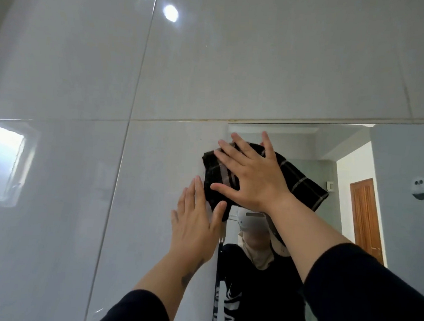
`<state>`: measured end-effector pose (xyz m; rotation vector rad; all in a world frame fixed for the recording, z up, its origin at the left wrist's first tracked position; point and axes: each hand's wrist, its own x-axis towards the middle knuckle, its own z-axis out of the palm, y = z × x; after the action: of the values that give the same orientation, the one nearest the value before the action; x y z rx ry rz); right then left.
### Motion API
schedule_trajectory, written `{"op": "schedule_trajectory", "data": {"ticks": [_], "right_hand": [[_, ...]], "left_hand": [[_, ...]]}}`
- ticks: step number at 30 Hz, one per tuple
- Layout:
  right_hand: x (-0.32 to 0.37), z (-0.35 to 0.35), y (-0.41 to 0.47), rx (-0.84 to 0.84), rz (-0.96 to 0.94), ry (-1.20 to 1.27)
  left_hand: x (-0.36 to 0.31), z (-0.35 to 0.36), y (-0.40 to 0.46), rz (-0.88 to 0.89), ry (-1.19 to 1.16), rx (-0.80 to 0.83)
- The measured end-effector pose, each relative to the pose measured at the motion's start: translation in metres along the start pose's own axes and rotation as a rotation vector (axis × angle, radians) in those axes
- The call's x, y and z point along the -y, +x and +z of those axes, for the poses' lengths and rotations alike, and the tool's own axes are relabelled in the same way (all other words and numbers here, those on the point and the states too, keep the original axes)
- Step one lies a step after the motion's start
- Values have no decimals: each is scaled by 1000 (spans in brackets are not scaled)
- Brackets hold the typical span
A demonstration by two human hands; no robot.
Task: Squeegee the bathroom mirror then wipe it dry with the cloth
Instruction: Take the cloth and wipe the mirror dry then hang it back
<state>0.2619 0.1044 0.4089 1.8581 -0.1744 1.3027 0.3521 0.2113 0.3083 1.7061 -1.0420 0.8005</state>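
Note:
The mirror (396,158) fills the right half below a grout line, its left edge running down at mid-frame. A black checked cloth (302,181) lies flat against the mirror's top left corner. My right hand (252,175) presses on the cloth with fingers spread wide. My left hand (196,224) rests flat on the tiled wall just left of the mirror's edge, its thumb touching the cloth's lower corner. No squeegee is in view.
Glossy grey wall tiles (81,151) cover the left side and the area above the mirror. The mirror reflects a person in dark clothes, a wooden door (365,216) and a small round white sticker (421,188).

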Motion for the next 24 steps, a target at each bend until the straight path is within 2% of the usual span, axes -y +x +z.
{"op": "schedule_trajectory", "data": {"ticks": [3, 7, 15, 24], "right_hand": [[-5, -2, 17, -7, 173, -15], [-6, 0, 35, -24, 329, -40], [-28, 0, 12, -62, 411, -25], [-97, -16, -43, 37, 481, -61]], "left_hand": [[-5, 4, -11, 20, 12, 36], [-10, 10, -16, 79, 149, 76], [-13, 6, -19, 50, 223, 168], [-25, 22, -17, 18, 250, 154]]}}
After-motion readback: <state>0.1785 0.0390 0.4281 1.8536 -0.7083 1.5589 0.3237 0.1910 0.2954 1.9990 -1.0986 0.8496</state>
